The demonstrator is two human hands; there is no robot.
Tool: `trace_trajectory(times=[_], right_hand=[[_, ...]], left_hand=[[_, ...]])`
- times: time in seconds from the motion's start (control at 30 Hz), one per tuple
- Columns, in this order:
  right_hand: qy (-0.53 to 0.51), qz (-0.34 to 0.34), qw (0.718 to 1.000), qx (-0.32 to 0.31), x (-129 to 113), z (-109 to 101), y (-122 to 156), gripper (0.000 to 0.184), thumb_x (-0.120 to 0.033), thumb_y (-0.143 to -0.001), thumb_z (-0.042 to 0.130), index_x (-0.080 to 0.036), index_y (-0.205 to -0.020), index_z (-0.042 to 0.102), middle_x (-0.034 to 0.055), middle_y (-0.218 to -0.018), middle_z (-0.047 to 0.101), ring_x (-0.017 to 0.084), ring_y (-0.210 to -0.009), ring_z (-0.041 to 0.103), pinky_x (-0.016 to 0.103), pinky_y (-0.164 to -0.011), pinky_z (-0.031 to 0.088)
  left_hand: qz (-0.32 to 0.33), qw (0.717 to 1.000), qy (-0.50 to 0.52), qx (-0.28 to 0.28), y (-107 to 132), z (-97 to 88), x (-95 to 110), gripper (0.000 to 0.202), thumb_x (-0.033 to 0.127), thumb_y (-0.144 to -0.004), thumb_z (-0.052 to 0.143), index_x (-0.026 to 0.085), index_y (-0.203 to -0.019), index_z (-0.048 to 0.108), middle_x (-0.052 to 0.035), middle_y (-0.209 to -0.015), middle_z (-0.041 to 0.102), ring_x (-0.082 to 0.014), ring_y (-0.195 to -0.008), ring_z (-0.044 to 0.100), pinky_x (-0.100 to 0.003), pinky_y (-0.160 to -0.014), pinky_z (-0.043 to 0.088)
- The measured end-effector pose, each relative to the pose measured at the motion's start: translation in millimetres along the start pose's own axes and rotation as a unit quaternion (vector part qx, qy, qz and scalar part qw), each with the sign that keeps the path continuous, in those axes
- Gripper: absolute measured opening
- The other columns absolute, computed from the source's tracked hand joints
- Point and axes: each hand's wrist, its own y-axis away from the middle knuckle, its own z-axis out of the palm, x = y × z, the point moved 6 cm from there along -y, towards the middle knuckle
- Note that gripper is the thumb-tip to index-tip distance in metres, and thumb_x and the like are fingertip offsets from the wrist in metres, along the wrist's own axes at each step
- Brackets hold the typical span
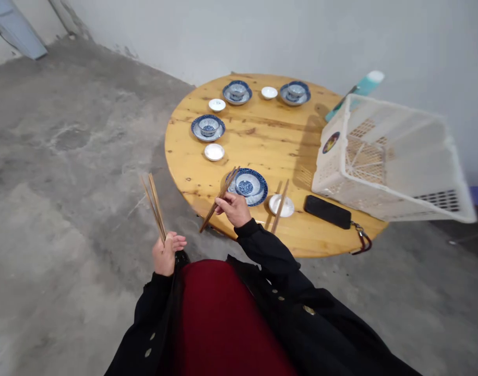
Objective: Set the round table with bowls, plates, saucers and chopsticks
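My left hand (pixel 165 254) is closed around the lower ends of several wooden chopsticks (pixel 155 206), held up off the table's left edge. In my right hand (pixel 234 208) is a bundle of brown chopsticks (pixel 211 215), pinched between thumb and fingers and slanting over the near table edge. Just beyond that hand sits a blue-patterned plate (pixel 260 194) with a bowl (pixel 247 185) on it. To the right, more chopsticks (pixel 280 206) lie across a small white dish (pixel 287 208).
Around the round wooden table (pixel 262 141) stand several blue plates with bowls (pixel 208 127) and small white dishes (pixel 214 152). A white plastic basket (pixel 333 167) lies tipped at the right, beside a black phone (pixel 327 211) and a teal object (pixel 356 94). A wall (pixel 262 36) rises behind.
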Motion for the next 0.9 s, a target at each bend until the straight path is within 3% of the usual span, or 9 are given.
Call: trace_trajectory(times=[0.13, 0.23, 0.37, 0.53, 0.63, 0.73, 0.8, 0.9], right_hand=[[-0.063, 0.052, 0.997, -0.017, -3.6, 64.7, -14.7, 0.046, -0.06, -0.065, 0.078, -0.018, -0.064, 0.059, 0.001, -0.054, 0.064, 0.013, -0.047, 0.062, 0.025, -0.052, 0.057], [-0.107, 0.102, 0.987, -0.061, -3.4, 112.6, -21.0, 0.048, -0.058, -0.058, 0.084, -0.016, -0.066, 0.062, 0.0002, -0.053, 0.064, 0.011, -0.045, 0.061, 0.024, -0.051, 0.058], [-0.126, 0.145, 0.977, -0.093, -0.8, 159.4, -26.0, 0.047, -0.053, -0.054, 0.089, -0.015, -0.067, 0.064, -0.0001, -0.051, 0.063, 0.011, -0.044, 0.06, 0.022, -0.048, 0.056], [-0.118, 0.159, 0.974, -0.112, 4.5, 187.4, -35.3, 0.046, -0.05, -0.053, 0.09, -0.015, -0.062, 0.061, 0.0006, -0.051, 0.064, 0.01, -0.042, 0.059, 0.021, -0.046, 0.055], [-0.12, 0.164, 0.974, -0.099, 11.4, 188.4, -46.0, 0.045, -0.048, -0.053, 0.091, -0.014, -0.063, 0.062, 0.0003, -0.051, 0.064, 0.01, -0.041, 0.059, 0.02, -0.045, 0.054], [-0.125, 0.175, 0.974, -0.066, 21.1, 170.2, -69.6, 0.041, -0.043, -0.056, 0.09, -0.014, -0.064, 0.063, 0.0008, -0.051, 0.064, 0.01, -0.042, 0.059, 0.02, -0.046, 0.055], [-0.116, 0.182, 0.976, -0.025, 27.1, 143.4, -95.9, 0.035, -0.036, -0.059, 0.088, -0.014, -0.063, 0.062, 0.0017, -0.05, 0.064, 0.01, -0.042, 0.059, 0.021, -0.047, 0.056], [-0.103, 0.174, 0.975, 0.091, 33.5, 84.8, -147.6, 0.028, -0.027, -0.066, 0.084, -0.015, -0.062, 0.059, 0.0011, -0.049, 0.062, 0.01, -0.043, 0.059, 0.021, -0.048, 0.057]], left_hand=[[0.015, 1.0, -0.009, -0.021, -36.9, -46.8, 17.8, 0.042, 0.055, -0.081, 0.063, 0.015, -0.092, 0.059, -0.0094, -0.077, 0.074, -0.0202, -0.065, 0.072, -0.027, -0.056, 0.051], [0.035, 0.997, -0.038, -0.057, -59.6, -64.2, 33.8, 0.037, 0.051, -0.082, 0.065, 0.015, -0.092, 0.064, -0.0104, -0.083, 0.075, -0.0208, -0.074, 0.073, -0.028, -0.064, 0.053], [0.031, 0.986, -0.049, -0.155, -76.5, -63.9, 48.0, 0.035, 0.051, -0.082, 0.067, 0.016, -0.089, 0.068, -0.0097, -0.086, 0.075, -0.0236, -0.084, 0.073, -0.031, -0.073, 0.056], [-0.075, 0.962, 0.048, -0.26, -81.7, -54.4, 40.8, 0.047, 0.058, -0.081, 0.067, 0.014, -0.097, 0.065, -0.0144, -0.093, 0.076, -0.0251, -0.077, 0.074, -0.032, -0.065, 0.055], [-0.09, 0.962, 0.052, -0.253, -92.6, -59.8, 37.4, 0.051, 0.059, -0.079, 0.069, 0.013, -0.099, 0.065, -0.0157, -0.092, 0.076, -0.0242, -0.074, 0.074, -0.031, -0.063, 0.054], [-0.079, 0.976, 0.038, -0.2, -113.6, -73.3, 38.1, 0.051, 0.059, -0.078, 0.07, 0.013, -0.097, 0.065, -0.0158, -0.092, 0.076, -0.0251, -0.079, 0.075, -0.033, -0.07, 0.056], [-0.071, 0.982, 0.024, -0.172, -131.2, -79.6, 40.7, 0.051, 0.061, -0.078, 0.069, 0.013, -0.095, 0.065, -0.0162, -0.092, 0.076, -0.0254, -0.082, 0.075, -0.034, -0.073, 0.056], [-0.063, 0.983, -0.003, -0.173, -161.8, -74.5, 48.2, 0.052, 0.062, -0.078, 0.069, 0.013, -0.096, 0.064, -0.0159, -0.091, 0.076, -0.0254, -0.082, 0.075, -0.033, -0.072, 0.055]])
